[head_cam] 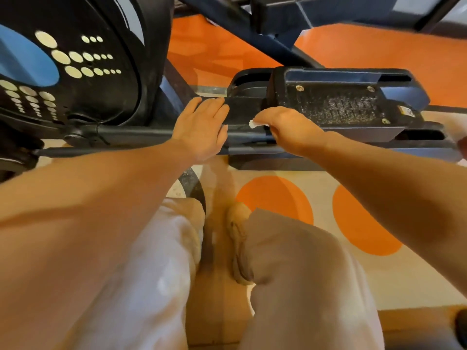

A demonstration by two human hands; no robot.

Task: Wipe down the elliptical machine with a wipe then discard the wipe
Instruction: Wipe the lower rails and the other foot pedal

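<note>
Pedal: black, ribbed tread | right hand at its near end, gripping white wipe; left hand beside, flat, fingers straight | floor: orange dots

Elliptical machine on orange-spotted floor

Elliptical machine: black frame, low to the floor, runs left to right across the upper half of the view. Big black flywheel housing at left, round, with a blue patch and rows of pale dots shrinking in size. Near foot pedal right of centre: black, rectangular tray shape, raised rim, textured tread in the middle, small screws at the corners, sitting roughly level on the rail. Second pedal arm further back at top, dark, partly cut off. Wipe: white, crumpled, only a small corner visible at the pedal's front-left edge; the rest is hidden.
</note>
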